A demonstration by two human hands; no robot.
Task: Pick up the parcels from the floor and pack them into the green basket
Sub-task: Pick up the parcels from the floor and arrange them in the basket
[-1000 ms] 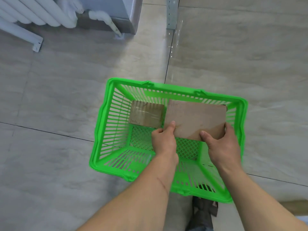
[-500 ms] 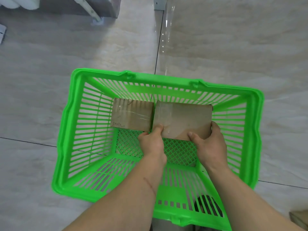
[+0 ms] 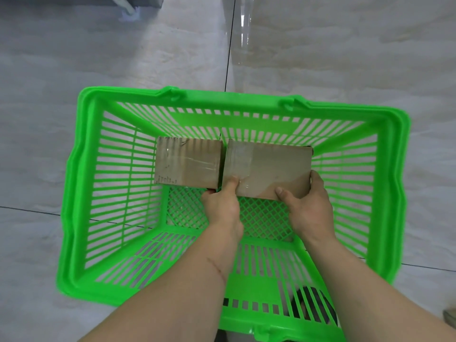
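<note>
The green basket (image 3: 81, 183) stands on the tiled floor below me. Two brown cardboard parcels lie side by side against its far wall. The smaller parcel (image 3: 187, 162) is on the left and nothing touches it. Both hands grip the larger parcel (image 3: 267, 166) on the right. My left hand (image 3: 223, 207) has its thumb on the near left corner, and my right hand (image 3: 307, 207) grips the near right corner. The larger parcel sits low in the basket, touching the smaller one.
Grey floor tiles with dark joints surround the basket. A white leg of some furniture (image 3: 124, 7) shows at the top left. A brown object (image 3: 449, 317) peeks in at the right edge near the bottom. A dark shoe (image 3: 312, 307) shows through the basket's near wall.
Both hands have lowered the larger parcel deeper into the basket beside the smaller one. The view has come closer to the basket.
</note>
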